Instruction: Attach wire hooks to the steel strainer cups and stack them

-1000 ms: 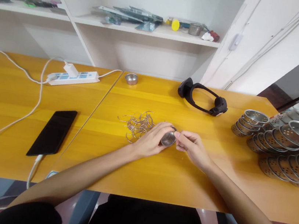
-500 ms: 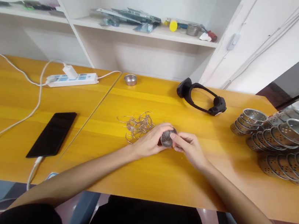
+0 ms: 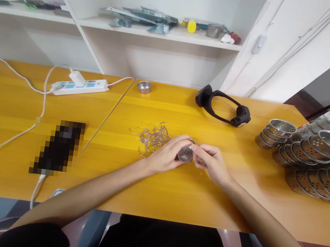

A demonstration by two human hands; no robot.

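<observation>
My left hand [image 3: 169,152] is wrapped round a small perforated metal cup [image 3: 184,153], its holed face turned towards me and tilted. At the cup's right rim, my right hand [image 3: 210,160] has thumb and fingers pinched together. What lies between those fingertips, if anything, is too small to make out. Just left of my left hand lies a tangled heap of thin curved metal wires [image 3: 154,136] on the yellow wooden table [image 3: 155,195].
Stacks of perforated metal cups [image 3: 313,183] stand and lie at the right. Farther back are a black headset-like band [image 3: 221,117] and a shallow metal cup [image 3: 144,87]. A power strip [image 3: 80,88], white cables and a blurred-out dark device [image 3: 59,147] occupy the left.
My right fingertips have shifted slightly along the cup's rim and curled more. The cup has turned a little in my left hand, which stays in place.
</observation>
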